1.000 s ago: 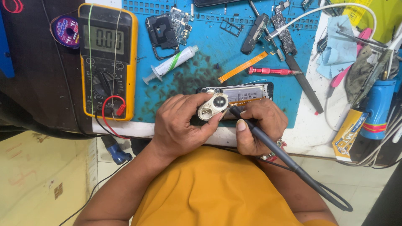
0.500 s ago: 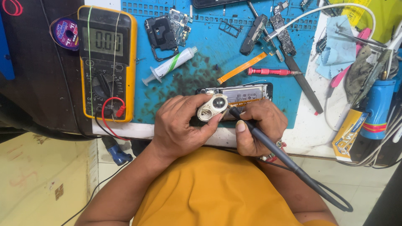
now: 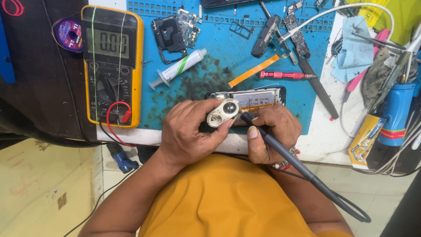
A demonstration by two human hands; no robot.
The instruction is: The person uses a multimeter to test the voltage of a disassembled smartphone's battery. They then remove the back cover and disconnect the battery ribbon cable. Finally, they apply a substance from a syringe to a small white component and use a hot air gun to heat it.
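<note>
My left hand grips a small white magnifier loupe over an opened phone lying on the blue work mat. My right hand holds a dark soldering iron like a pen. Its tip rests at the phone's lower edge right beside the loupe. The iron's cable trails down past my orange shirt. Both hands cover the phone's near half.
A yellow multimeter with red and black leads lies at left. On the mat lie a paste syringe, a red screwdriver, an orange flex strip, several circuit boards and tweezers. A blue tool and cables crowd the right edge.
</note>
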